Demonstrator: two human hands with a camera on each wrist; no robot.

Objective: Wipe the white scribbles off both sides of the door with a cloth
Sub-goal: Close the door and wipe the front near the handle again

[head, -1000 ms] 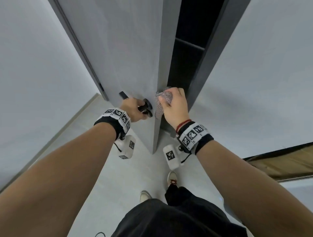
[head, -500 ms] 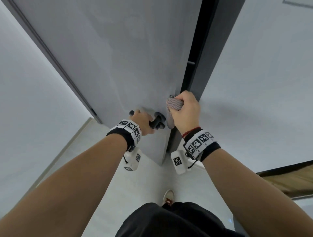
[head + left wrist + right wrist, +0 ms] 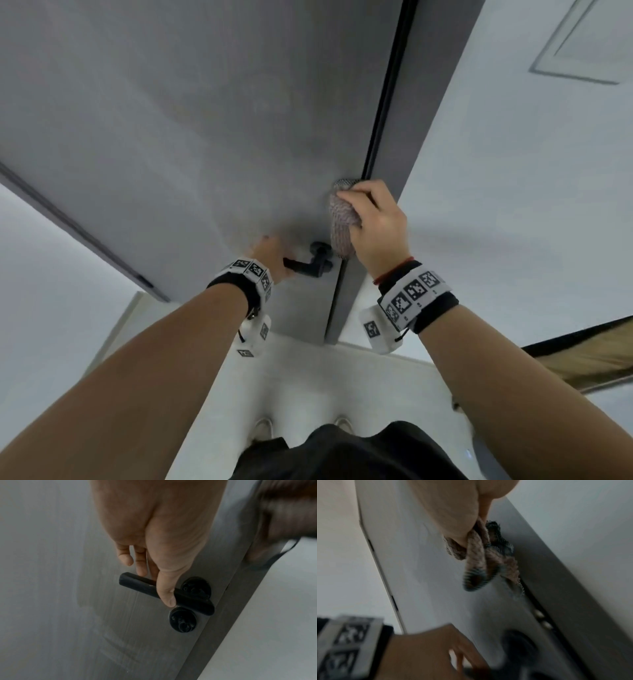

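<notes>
1. Door (image 3: 205, 137): its grey face fills the upper left of the head view, with its free edge on the right, close against the dark frame (image 3: 411, 102).
2. Faint pale smears show on the door face below the handle in the left wrist view (image 3: 116, 650); whether they are scribbles or wipe marks I cannot tell.
3. A black lever handle (image 3: 305, 266) sits low on the door near its free edge, with a round black lock plate (image 3: 182, 620) just under it.
4. The left hand (image 3: 270, 255) is on the lever: the thumb (image 3: 165, 592) lies across its front and the fingers (image 3: 126, 557) reach behind it, loosely bent, so the hold looks light.
5. The right hand (image 3: 376, 226) grips a bunched cloth (image 3: 342, 222), fingers curled round it.
6. The cloth is pinkish-grey and knitted, with a darker edge; it is pressed against the door face just above the handle, right by the free edge.
7. In the right wrist view the cloth (image 3: 481, 555) hangs in folds from the fist, touching the door; this picture is blurred.
8. Both wrists wear bands with black-and-white markers (image 3: 414, 291).
9. White walls (image 3: 513, 205) flank the door, and a pale floor (image 3: 308, 377) lies below, where the person's shoe tips (image 3: 262, 426) show.
</notes>
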